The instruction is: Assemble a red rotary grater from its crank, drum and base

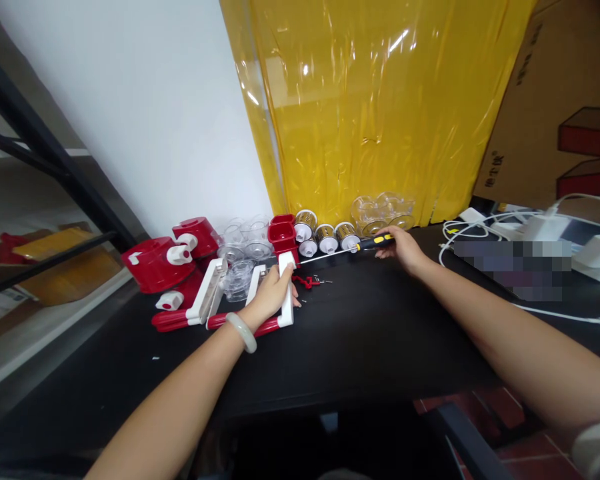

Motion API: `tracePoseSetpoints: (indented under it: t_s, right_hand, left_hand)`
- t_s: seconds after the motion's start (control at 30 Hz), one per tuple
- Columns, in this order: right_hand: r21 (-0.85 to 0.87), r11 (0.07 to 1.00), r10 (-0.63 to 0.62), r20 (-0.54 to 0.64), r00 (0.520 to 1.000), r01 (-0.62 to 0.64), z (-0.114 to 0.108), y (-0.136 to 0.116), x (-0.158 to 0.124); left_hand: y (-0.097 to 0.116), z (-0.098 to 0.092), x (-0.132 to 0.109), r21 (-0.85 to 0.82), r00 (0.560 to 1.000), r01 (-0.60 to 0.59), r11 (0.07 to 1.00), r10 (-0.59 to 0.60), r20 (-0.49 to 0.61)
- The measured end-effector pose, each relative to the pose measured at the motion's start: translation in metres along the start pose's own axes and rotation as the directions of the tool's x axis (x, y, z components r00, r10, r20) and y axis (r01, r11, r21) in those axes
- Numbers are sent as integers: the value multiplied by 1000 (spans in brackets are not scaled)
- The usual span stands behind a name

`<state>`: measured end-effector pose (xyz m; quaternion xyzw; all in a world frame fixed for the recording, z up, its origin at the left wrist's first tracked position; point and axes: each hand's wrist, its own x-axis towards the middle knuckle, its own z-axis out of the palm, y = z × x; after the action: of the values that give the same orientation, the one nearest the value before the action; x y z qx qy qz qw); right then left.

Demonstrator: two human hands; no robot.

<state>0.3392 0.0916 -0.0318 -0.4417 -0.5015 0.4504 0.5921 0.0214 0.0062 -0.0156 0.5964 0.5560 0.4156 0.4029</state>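
My left hand (273,293) grips a white and red crank handle (285,297) that lies on the black table (370,340); a pale bangle sits on that wrist. My right hand (403,245) is closed around the black and yellow handle of a screwdriver (375,241), whose thin shaft points left toward a red plastic hopper (283,237). A small red clip and tiny screws (307,282) lie between the two hands.
Red bodies (155,263), more white and red handles (203,300), clear cups (245,243) and metal drum blades (325,237) crowd the table's back left. Yellow plastic sheeting (370,100) hangs behind. White cables and chargers (530,230) lie right, under a cardboard box (565,100). A dark shelf frame (40,153) stands left.
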Motion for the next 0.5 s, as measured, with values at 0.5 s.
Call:
tracePoseSetpoints:
  t_s: [0.5]
  right_hand:
    - [54,998,30,12,999,-30,5,-8,-5]
  left_hand:
    - [3,0,-2,57,1000,-15,998,15,4]
